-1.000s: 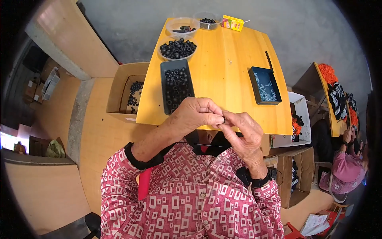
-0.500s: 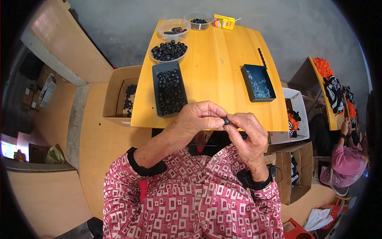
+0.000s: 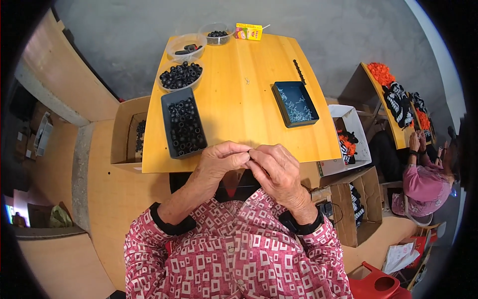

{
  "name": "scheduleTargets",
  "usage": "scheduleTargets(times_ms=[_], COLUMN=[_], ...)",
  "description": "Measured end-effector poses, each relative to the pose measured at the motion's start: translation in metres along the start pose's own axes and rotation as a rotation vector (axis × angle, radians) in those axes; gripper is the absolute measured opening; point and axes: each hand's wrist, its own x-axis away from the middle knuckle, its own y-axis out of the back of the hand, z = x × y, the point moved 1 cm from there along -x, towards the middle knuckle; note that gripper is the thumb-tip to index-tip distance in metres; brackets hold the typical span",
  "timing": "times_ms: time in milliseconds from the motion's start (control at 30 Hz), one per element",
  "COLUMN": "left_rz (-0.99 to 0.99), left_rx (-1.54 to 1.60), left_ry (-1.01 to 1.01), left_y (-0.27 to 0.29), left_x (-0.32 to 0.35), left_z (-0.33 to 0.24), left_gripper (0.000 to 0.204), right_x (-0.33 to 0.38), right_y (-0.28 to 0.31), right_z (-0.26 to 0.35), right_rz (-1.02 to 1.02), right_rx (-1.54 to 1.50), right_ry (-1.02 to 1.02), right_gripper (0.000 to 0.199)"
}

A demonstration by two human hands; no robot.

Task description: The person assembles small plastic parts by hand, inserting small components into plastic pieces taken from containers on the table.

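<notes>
At the table's near edge my left hand (image 3: pixel 222 158) and my right hand (image 3: pixel 275 167) meet, fingertips together. Thumbs and forefingers pinch a small black rounded part (image 3: pixel 250 154), now almost wholly covered by my fingers. Close to my left hand stands a dark rectangular tray (image 3: pixel 165 112) holding many similar black hollow parts (image 3: pixel 185 124). Farther off, beyond my right hand, lies a second dark tray (image 3: pixel 313 118) with small clear or whitish pieces (image 3: pixel 297 105) scattered over its bottom.
Three clear round tubs (image 3: pixel 159 82) with black parts line the table's far left. A yellow drink carton (image 3: pixel 249 32) and a dark notched strip (image 3: pixel 299 72) lie on the wooden table (image 3: pixel 239 109). Cardboard boxes (image 3: pixel 130 114) flank it. Another person (image 3: pixel 423 184) sits at right.
The view has shifted, so the table appears farther left. My right hand's fingers have closed over the black part, which showed plainly between both hands before.
</notes>
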Motion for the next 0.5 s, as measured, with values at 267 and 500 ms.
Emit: scheduleTargets(times_ms=[267,500], left_rz=[0.006,-0.004], left_rx=[-0.023,0.001], left_ry=[-0.034,0.004], left_y=[-0.001,0.007], left_x=[-0.005,-0.011], left_z=[0.006,0.014], left_gripper=[0.027,0.026], right_x=[0.000,-0.012], right_y=[0.003,0.014], right_z=[-0.005,-0.019], right_rz=[0.049,0.203], right_rx=[-0.062,-0.076], right_ry=[-0.071,-0.041], right_gripper=[0.026,0.021])
